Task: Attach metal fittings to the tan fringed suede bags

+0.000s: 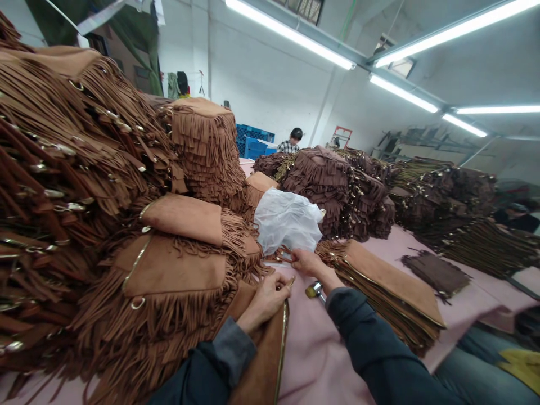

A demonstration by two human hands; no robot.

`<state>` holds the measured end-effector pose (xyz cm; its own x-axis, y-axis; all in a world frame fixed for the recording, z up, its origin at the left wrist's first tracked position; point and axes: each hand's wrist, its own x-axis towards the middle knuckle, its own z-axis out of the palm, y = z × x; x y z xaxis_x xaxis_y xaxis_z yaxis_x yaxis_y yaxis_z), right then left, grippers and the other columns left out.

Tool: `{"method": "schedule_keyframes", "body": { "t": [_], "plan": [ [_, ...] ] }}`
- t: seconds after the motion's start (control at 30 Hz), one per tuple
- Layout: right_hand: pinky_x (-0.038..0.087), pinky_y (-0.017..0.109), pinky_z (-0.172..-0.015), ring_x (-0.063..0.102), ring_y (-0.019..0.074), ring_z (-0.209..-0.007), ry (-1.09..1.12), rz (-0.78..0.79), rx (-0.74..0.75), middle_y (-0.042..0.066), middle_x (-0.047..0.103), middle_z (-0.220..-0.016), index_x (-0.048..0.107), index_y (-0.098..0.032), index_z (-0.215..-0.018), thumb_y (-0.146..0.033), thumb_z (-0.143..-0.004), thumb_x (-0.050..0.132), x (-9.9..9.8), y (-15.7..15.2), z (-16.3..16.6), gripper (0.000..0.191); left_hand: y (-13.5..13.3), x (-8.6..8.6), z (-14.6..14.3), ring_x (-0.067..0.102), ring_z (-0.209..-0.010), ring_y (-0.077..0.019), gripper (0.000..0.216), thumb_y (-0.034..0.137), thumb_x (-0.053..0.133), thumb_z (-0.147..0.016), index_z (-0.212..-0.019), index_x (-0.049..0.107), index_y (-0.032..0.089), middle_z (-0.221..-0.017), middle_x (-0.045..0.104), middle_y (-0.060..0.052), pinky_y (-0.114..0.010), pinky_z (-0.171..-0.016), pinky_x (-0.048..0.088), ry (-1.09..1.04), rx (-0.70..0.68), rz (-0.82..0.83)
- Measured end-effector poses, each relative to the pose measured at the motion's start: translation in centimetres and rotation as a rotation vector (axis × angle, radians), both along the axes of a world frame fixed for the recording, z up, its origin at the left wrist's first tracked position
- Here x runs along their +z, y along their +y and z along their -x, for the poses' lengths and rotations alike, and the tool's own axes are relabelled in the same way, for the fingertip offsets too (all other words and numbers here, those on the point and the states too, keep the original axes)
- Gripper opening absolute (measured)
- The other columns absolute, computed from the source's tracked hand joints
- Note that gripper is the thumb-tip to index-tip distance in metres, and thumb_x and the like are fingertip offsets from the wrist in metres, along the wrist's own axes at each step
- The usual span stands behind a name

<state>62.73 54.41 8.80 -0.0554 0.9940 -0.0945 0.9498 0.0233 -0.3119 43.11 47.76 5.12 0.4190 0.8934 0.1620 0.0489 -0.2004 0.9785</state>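
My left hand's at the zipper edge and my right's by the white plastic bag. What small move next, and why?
I'd probably bring the right hand back toward the left hand: the left pinches a small gold-toned piece near the zipper, while the right is away at the brown straps beside the white plastic bag.

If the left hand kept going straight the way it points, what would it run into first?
Probably the right hand, which lies just ahead and to the right of the left hand; their relative heights are unclear, so it might pass under or over.
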Motion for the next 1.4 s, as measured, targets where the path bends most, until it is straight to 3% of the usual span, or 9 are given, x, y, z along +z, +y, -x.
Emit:
{"method": "schedule_keyframes", "body": {
  "t": [0.2,0.3,0.4,0.5,0.7,0.87,1.03,1.23,1.4],
  "plan": [
    [0.045,0.027,-0.078,0.061,0.0187,-0.087,0.257,-0.067,-0.052,0.006,0.067,-0.094,0.064,-0.017,-0.102,-0.022,-0.087,0.052,0.3,-3.5,0.7,0.02,0.1,0.1,0.0,0.058,-0.073,-0.0155,0.006,0.013,0.059,-0.07,-0.073,0.064,0.015,-0.074,0.064,-0.002,-0.026,-0.068,0.043,-0.032,0.0,0.026],
    [0.05,0.025,-0.07,0.063,0.0156,-0.079,0.818,-0.061,-0.114,0.006,0.068,-0.097,0.06,-0.016,-0.103,-0.034,-0.09,0.056,-0.2,-6.7,1.3,0.023,0.0,0.4,0.0,0.059,-0.071,-0.0153,0.005,0.013,0.062,-0.068,-0.073,0.063,0.014,-0.072,0.065,-0.002,-0.026,-0.068,0.043,-0.076,0.001,0.073],
    [0.05,0.023,-0.067,0.065,0.0142,-0.08,1.5,-0.055,-0.254,0.006,0.068,-0.104,0.061,-0.017,-0.099,-0.039,-0.078,0.076,-1.3,-9.7,2.3,0.034,-0.1,0.6,-0.1,0.06,-0.066,-0.0144,0.018,0.015,0.063,-0.07,-0.088,0.063,0.014,-0.07,0.065,0.0,-0.025,-0.066,0.043,-0.126,-0.021,0.126],
    [0.049,0.021,-0.062,0.063,0.0131,-0.08,1.722,-0.068,-0.329,0.003,0.068,-0.102,0.063,-0.02,-0.098,-0.039,-0.07,0.086,-2.3,-11.7,3.2,0.041,-0.2,0.8,0.0,0.058,-0.061,-0.0135,0.032,0.016,0.06,-0.074,-0.106,0.065,0.014,-0.067,0.065,0.001,-0.025,-0.063,0.042,-0.083,-0.029,0.079],
    [0.045,0.019,-0.055,0.056,0.0095,-0.066,1.746,-0.102,-0.308,-0.002,0.064,-0.081,0.066,-0.018,-0.094,-0.041,-0.069,0.088,-3.2,-12.7,3.9,0.04,-0.7,1.6,0.1,0.064,-0.092,-0.019,0.027,0.018,0.06,-0.08,-0.103,0.075,0.017,-0.099,0.073,-0.005,-0.028,-0.085,0.048,-0.044,-0.124,-0.109],
    [0.045,0.018,-0.055,0.053,0.0091,-0.066,1.666,-0.127,-0.299,-0.002,0.06,-0.079,0.069,-0.018,-0.095,-0.044,-0.072,0.086,-3.8,-12.8,3.8,0.039,-0.6,1.2,-0.2,0.063,-0.079,-0.0164,0.025,0.033,0.063,-0.086,-0.096,0.075,0.014,-0.086,0.072,-0.004,-0.026,-0.078,0.048,-0.056,-0.149,-0.089],
    [0.05,0.021,-0.058,0.058,0.012,-0.071,1.598,-0.198,-0.328,0.001,0.063,-0.086,0.068,-0.019,-0.096,-0.046,-0.074,0.083,-4.5,-12.8,3.6,0.038,-0.3,0.9,-0.4,0.062,-0.078,-0.0161,0.021,0.031,0.069,-0.082,-0.091,0.076,0.013,-0.083,0.072,-0.004,-0.025,-0.077,0.047,-0.068,-0.101,-0.077],
    [0.052,0.022,-0.06,0.061,0.012,-0.068,1.692,-0.162,-0.329,0.003,0.067,-0.088,0.066,-0.019,-0.097,-0.046,-0.074,0.083,-4.1,-13.2,3.5,0.039,0.0,0.5,-0.4,0.065,-0.078,-0.0169,0.02,0.029,0.068,-0.081,-0.091,0.076,0.013,-0.084,0.074,-0.006,-0.027,-0.078,0.049,-0.114,-0.156,-0.039],
    [0.052,0.021,-0.059,0.061,0.0124,-0.071,1.661,-0.145,-0.285,0.003,0.066,-0.091,0.067,-0.018,-0.094,-0.045,-0.075,0.082,-4.3,-13.3,3.4,0.037,0.0,0.3,-0.7,0.064,-0.075,-0.0163,0.017,0.025,0.066,-0.08,-0.086,0.076,0.013,-0.08,0.074,-0.005,-0.026,-0.075,0.048,-0.06,-0.101,-0.069]
  ]
}}
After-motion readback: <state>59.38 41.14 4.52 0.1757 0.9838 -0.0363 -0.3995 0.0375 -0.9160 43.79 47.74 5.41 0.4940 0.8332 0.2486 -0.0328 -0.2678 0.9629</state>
